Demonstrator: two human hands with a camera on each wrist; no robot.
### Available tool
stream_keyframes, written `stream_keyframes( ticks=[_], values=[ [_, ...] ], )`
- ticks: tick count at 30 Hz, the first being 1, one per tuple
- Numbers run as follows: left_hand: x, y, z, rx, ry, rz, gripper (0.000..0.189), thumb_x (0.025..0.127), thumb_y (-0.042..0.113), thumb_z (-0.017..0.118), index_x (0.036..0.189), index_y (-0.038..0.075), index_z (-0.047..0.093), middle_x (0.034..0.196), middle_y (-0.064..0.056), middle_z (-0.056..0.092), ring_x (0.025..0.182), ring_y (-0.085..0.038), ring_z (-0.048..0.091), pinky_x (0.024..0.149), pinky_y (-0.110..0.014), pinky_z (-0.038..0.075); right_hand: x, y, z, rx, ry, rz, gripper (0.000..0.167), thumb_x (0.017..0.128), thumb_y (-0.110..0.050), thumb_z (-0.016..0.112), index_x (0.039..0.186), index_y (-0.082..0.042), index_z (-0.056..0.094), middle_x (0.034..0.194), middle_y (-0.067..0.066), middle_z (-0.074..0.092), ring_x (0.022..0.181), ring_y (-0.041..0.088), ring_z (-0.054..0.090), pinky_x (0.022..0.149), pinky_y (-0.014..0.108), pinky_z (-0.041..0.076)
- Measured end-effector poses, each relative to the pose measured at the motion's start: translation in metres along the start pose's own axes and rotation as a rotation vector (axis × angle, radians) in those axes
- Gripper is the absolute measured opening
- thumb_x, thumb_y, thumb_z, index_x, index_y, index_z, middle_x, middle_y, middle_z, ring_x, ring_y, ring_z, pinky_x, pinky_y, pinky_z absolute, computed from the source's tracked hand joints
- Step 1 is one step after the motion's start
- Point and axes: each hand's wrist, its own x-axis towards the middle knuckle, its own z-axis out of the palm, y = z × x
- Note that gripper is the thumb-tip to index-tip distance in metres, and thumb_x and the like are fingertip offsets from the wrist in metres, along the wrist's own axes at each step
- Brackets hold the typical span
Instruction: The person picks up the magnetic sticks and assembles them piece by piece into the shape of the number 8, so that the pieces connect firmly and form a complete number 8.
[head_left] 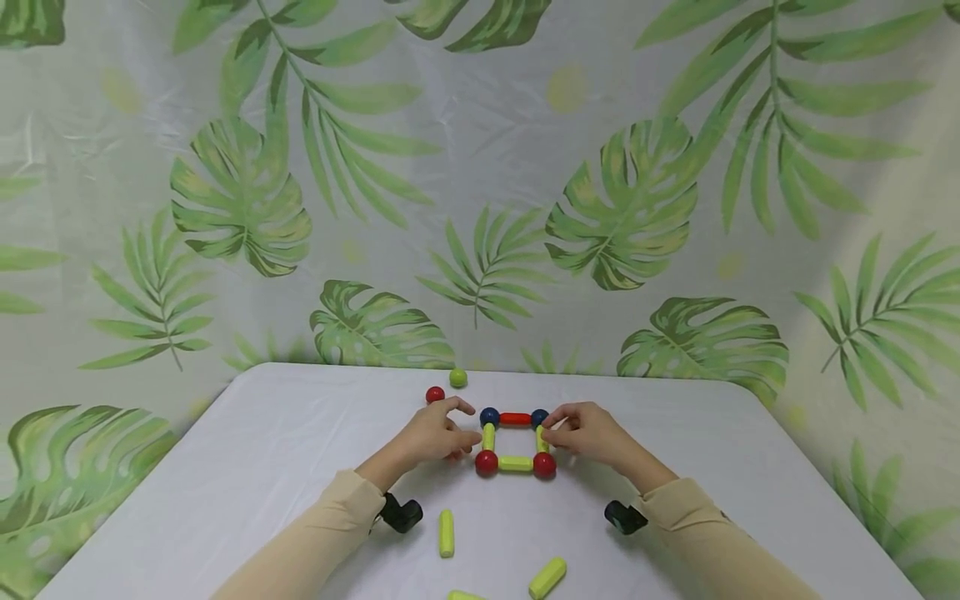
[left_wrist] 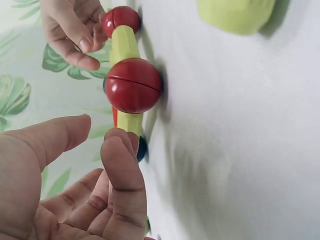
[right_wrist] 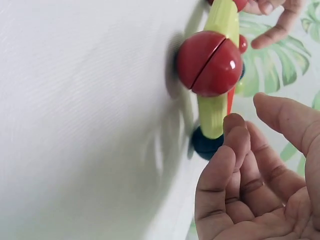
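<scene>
A flat square of rods and balls lies on the table between the hands. Its far corners are blue balls (head_left: 490, 417), joined by a red rod (head_left: 515, 419); its near corners are red balls (head_left: 487, 463), joined by a yellow-green rod (head_left: 515, 463). Yellow-green rods also form both sides. At the left side rod (left_wrist: 130, 121) is my left hand (head_left: 431, 435), fingers loosely bent and thumb apart. My right hand (head_left: 588, 433) is beside the right side rod (right_wrist: 213, 115), its thumb also away from the fingers. Whether fingertips touch the rods is unclear.
Behind the left hand lie a loose red ball (head_left: 435, 394) and a green ball (head_left: 458, 378). Nearer the front are loose yellow-green rods (head_left: 447, 533), one of them (head_left: 547, 577) slanted, another cut off by the frame. A leaf-print cloth (head_left: 487, 208) hangs behind the white table (head_left: 300, 417).
</scene>
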Motion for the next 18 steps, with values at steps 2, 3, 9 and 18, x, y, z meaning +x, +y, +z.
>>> stream_keyframes(
  ticks=[2,3,9,18],
  values=[
    [-0.006,0.002,-0.002,0.006,0.001,0.003,0.051,0.097,0.025,0.08,0.14,0.005,0.061,0.084,-0.004,0.077,0.064,-0.016,0.067,0.066,-0.028,0.055,0.0,-0.004,0.0,-0.006,-0.01,-0.034,0.023,0.096,-0.023,0.08,0.112,-0.007,0.076,0.083,0.004,0.07,0.072,0.015,0.058,0.064,0.028,0.047],
    [-0.01,0.003,-0.003,0.004,0.002,0.003,0.05,0.097,0.025,0.08,0.139,0.005,0.061,0.083,-0.003,0.077,0.064,-0.015,0.067,0.065,-0.028,0.055,0.0,-0.006,0.0,-0.013,-0.017,-0.052,0.023,0.097,-0.022,0.08,0.113,-0.006,0.076,0.084,0.004,0.069,0.074,0.015,0.058,0.065,0.027,0.047],
    [-0.032,0.006,-0.005,0.005,-0.008,-0.001,0.044,0.097,0.025,0.081,0.133,0.006,0.064,0.081,-0.004,0.074,0.061,-0.015,0.064,0.064,-0.029,0.054,0.001,-0.013,0.006,-0.066,-0.045,-0.111,0.023,0.095,-0.017,0.082,0.114,-0.006,0.077,0.087,0.001,0.066,0.081,0.016,0.056,0.068,0.026,0.045],
    [-0.065,0.008,-0.009,0.059,-0.013,0.02,0.034,0.095,0.022,0.082,0.121,0.005,0.067,0.077,-0.007,0.072,0.056,-0.015,0.062,0.059,-0.03,0.052,0.005,-0.02,0.018,-0.148,-0.089,-0.171,0.02,0.095,-0.015,0.082,0.113,-0.008,0.077,0.091,-0.002,0.07,0.082,0.015,0.061,0.071,0.026,0.054]
  ],
)
